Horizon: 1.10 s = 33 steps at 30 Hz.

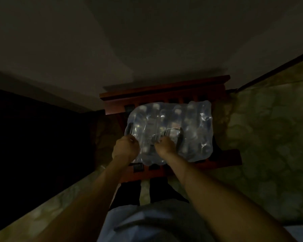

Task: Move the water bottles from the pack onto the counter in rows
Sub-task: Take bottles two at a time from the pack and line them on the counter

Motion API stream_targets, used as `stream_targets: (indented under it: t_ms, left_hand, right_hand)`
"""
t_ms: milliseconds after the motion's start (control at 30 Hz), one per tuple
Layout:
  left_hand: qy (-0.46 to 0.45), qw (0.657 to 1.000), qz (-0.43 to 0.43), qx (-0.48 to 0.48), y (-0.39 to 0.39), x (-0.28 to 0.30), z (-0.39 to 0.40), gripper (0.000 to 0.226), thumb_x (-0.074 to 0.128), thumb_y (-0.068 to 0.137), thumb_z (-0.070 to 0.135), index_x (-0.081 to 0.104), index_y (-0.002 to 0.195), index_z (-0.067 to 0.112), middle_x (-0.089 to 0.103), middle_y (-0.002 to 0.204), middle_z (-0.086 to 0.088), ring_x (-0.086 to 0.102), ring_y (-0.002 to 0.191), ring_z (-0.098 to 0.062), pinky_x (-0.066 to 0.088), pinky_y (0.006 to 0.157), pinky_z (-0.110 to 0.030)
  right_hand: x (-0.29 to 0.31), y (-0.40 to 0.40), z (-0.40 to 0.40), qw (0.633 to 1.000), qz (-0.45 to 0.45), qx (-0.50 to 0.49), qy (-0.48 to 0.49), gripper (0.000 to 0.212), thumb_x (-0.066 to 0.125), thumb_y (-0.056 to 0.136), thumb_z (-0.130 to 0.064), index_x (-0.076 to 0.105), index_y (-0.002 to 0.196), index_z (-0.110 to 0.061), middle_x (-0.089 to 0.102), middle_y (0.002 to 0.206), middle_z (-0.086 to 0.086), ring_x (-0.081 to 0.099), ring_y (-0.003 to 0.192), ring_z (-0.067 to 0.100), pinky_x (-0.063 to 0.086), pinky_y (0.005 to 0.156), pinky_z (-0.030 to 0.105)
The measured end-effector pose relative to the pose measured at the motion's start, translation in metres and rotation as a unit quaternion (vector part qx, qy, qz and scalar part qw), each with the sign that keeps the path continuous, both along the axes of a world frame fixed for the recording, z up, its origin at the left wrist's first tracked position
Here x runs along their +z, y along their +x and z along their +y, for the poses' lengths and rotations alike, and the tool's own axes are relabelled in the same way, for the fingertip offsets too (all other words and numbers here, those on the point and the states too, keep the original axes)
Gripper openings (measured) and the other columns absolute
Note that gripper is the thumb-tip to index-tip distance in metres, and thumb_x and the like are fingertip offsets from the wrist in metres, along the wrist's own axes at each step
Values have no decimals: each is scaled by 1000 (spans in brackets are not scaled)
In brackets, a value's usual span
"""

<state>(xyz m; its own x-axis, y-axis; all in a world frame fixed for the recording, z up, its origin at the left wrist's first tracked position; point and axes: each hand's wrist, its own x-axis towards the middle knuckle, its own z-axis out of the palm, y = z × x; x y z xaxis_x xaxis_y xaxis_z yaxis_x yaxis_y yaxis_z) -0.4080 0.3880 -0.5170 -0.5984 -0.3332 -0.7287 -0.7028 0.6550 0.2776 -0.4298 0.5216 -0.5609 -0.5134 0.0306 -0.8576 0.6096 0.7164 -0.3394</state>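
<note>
A pack of water bottles [170,130] wrapped in clear plastic film lies on a dark red wooden stand [164,91] with slats, and everything else is best placed from that stand. The pack covers most of the stand's top, its long side running left to right along the stand's back rail, with the right end of the film bulging a little over the stand's right edge. The bottles stand upright inside the film, caps pointing up toward the camera; pale round caps show in rows through the wrap, though the dim light blurs how many there are. All the bottles that can be seen are inside the film.

At the near edge of the stand both bare forearms reach in. The left hand [125,148] is closed into a fist on the film at the pack's near-left part. The right hand [165,145] is curled shut on the film near the middle of the pack's near side, where the plastic looks pulled and wrinkled between the two hands.

A stone-patterned floor [262,130] lies to the right of the stand and in front of it. A pale wall [147,41] rises behind it.
</note>
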Motion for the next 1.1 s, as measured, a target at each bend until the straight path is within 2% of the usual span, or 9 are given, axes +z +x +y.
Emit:
stream_targets:
  t_ms: [100,200,400,500,633,767,833,933,1100]
  left_hand:
    - [-15,999,5,32,-7,-15,-8,27,45,97,16,65,113,7,68,105,-17,64,79,-25,50,63,-30]
    - [-29,999,-9,39,-12,-33,-16,29,43,99,15,65,115,6,66,100,-17,58,69,-20,41,52,-24]
    - [1,999,-38,37,-12,-72,-30,30,48,97,18,65,118,5,67,113,-20,66,98,-34,51,72,-32]
    - [30,997,-47,58,-8,-86,-33,35,52,97,28,65,118,3,69,108,-20,69,94,-34,58,81,-38]
    - [74,993,-60,74,-4,-97,-41,39,57,96,33,67,113,-1,70,107,-21,69,96,-34,57,87,-44]
    - [131,982,-106,82,-6,-101,-48,45,62,92,39,66,108,-3,69,97,-19,66,85,-28,53,67,-31]
    - [143,980,-124,65,-8,-104,-49,46,64,90,40,66,107,-2,67,93,-17,63,81,-25,47,61,-27]
    - [165,975,-128,70,-9,-109,-47,43,69,85,41,67,101,1,67,89,-16,64,78,-24,49,63,-30]
    - [137,983,-110,42,-6,-116,-47,55,69,81,54,66,106,5,68,96,-14,63,78,-21,48,59,-28]
  right_hand:
    - [-13,-4,-5,999,-14,-43,1,35,51,98,-27,58,126,-6,61,129,16,59,114,34,44,82,32]
    - [-23,-9,-8,993,-47,-110,-10,37,48,100,-24,54,131,-5,59,131,15,58,113,32,41,80,30]
    - [-50,-13,-21,984,-73,-162,-19,32,63,87,-20,65,108,3,68,86,14,61,72,22,44,59,26]
    - [-64,-11,-27,984,-63,-168,-5,71,76,72,-48,57,122,-1,72,98,9,69,87,23,48,59,25]
    - [-77,-4,-30,985,-48,-163,5,84,80,66,-43,50,131,1,71,109,12,70,95,26,58,76,32]
    - [-108,5,-25,986,-35,-163,7,88,75,56,-41,52,131,-2,70,106,10,69,89,22,61,72,33]
    - [-68,-1,-25,985,-33,-169,-5,81,76,59,-42,55,125,-1,70,104,9,68,88,20,57,67,28]
    - [-42,1,-17,985,-41,-168,-7,43,69,82,-29,61,114,0,65,98,7,61,78,16,42,50,19]
    - [-42,8,-15,986,-4,-169,4,41,68,81,-28,60,113,-5,69,105,12,68,93,26,55,72,33]
